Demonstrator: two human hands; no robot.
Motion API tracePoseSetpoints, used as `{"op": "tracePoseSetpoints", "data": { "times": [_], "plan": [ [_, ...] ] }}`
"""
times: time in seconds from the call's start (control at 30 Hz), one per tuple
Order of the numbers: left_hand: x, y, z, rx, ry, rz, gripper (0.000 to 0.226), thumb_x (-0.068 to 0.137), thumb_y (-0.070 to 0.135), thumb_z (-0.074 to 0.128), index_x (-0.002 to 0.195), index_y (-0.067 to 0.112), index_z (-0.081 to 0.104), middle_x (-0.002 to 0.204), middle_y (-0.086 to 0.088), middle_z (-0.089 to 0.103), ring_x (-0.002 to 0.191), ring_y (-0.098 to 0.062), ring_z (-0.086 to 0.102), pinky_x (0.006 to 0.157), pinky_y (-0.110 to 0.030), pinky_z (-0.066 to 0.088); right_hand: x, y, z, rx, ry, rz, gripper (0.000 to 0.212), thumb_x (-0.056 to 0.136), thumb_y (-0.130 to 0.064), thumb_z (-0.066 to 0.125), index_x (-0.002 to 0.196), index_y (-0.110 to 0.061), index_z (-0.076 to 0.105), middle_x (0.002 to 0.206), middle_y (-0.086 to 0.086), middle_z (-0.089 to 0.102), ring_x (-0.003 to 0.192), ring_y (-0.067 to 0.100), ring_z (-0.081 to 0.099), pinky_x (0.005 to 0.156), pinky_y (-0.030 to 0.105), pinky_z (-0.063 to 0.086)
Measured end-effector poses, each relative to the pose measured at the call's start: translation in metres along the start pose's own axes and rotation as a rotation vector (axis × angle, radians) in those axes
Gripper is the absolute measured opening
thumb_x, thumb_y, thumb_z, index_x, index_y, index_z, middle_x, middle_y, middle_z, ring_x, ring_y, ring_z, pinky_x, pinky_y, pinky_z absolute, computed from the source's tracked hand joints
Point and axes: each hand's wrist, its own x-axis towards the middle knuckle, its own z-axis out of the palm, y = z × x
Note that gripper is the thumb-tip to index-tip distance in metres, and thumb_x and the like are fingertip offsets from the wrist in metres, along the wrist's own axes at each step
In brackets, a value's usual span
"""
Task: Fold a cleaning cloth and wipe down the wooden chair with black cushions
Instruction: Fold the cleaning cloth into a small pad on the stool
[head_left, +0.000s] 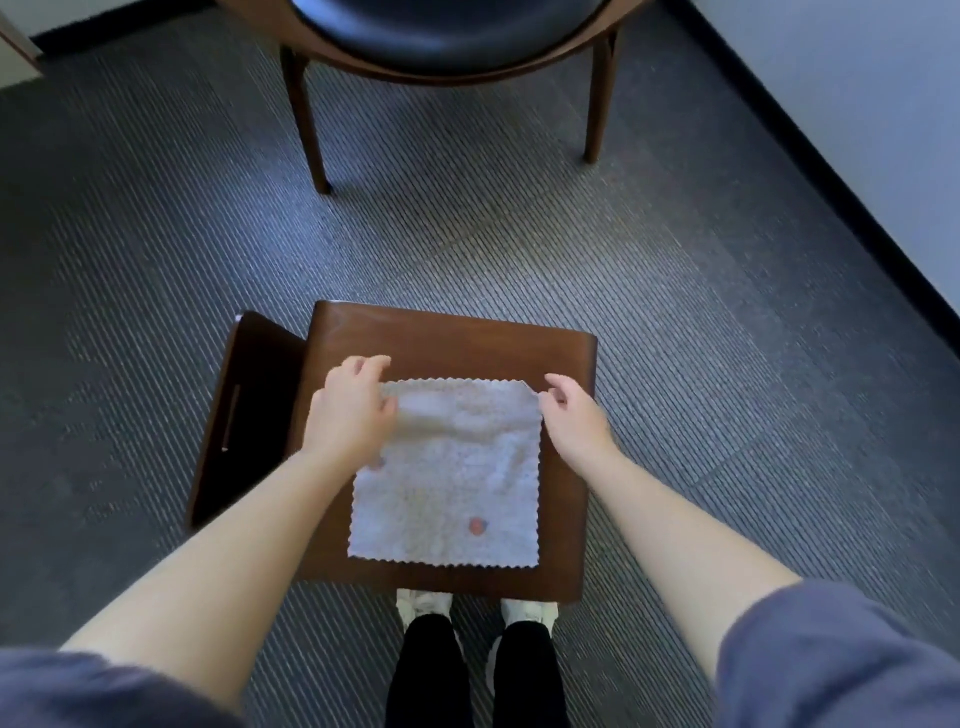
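A single head-worn camera is looking steeply down and forward from above a low wooden table (452, 338) — close, with the wearer's shoes (423, 603) showing at its near edge — while the wide lens is taking in the chair (447, 41) beyond its far edge.

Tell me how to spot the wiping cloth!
Find the small dark brown wooden table on the grey striped carpet, nearer than the black-cushioned wooden chair. The white square fuzzy cloth lies on top. Only it has zigzag edges and orange spots.
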Motion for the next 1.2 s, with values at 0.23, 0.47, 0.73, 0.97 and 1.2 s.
{"op": "tracePoseSetpoints", "data": {
  "times": [0.23,0.47,0.73,0.97,1.2],
  "plan": [
    [-0.029,-0.021,0.058,0.27,-0.142,0.216,0.071,0.092,0.031,0.061,0.153,0.017,0.026,0.163,-0.012,0.012,0.151,-0.032,0.009,0.117,-0.055,0.021,-0.018,0.028,0.031,-0.723,-0.052,-0.335,0.065,0.098,-0.032,0.043,0.155,-0.028,0.01,0.164,-0.003,-0.004,0.15,0.019,-0.008,0.121,0.047,0.008],
    [-0.008,-0.024,0.1,0.387,-0.046,0.406,0.07,0.093,0.051,0.038,0.151,0.011,0.032,0.161,-0.015,0.02,0.148,-0.037,0.015,0.113,-0.061,0.014,0.01,0.047,0.074,-1.0,0.005,-0.556,0.069,0.096,-0.058,0.027,0.155,-0.032,0.003,0.163,0.009,-0.004,0.15,0.031,-0.006,0.118,0.059,0.002],
    [0.04,-0.023,0.122,0.303,0.088,0.419,0.071,0.098,0.056,0.027,0.156,0.017,0.016,0.164,-0.01,0.008,0.151,-0.032,0.003,0.12,-0.054,0.005,0.064,0.043,0.077,-0.95,0.128,-0.602,0.063,0.098,-0.058,0.016,0.155,-0.034,0.006,0.164,0.003,-0.004,0.15,0.029,-0.007,0.118,0.057,-0.004],
    [0.036,-0.031,0.115,0.261,0.132,0.33,0.069,0.1,0.051,0.023,0.157,0.013,0.014,0.164,-0.01,0.004,0.152,-0.028,-0.001,0.121,-0.052,0.003,0.067,0.045,0.068,-0.909,0.183,-0.629,0.063,0.099,-0.056,0.019,0.155,-0.031,0.005,0.164,0.005,-0.003,0.15,0.029,-0.005,0.118,0.059,-0.002],
    [-0.033,-0.04,0.143,0.296,0.151,0.423,0.071,0.099,0.046,0.028,0.154,0.002,0.016,0.163,-0.016,0.007,0.151,-0.031,0.006,0.121,-0.051,0.009,0.023,0.072,0.1,-0.922,0.157,-0.758,0.064,0.098,-0.052,0.029,0.155,-0.026,0.019,0.163,0.006,0.009,0.15,0.03,0.005,0.115,0.063,0.008]
  ]
}}
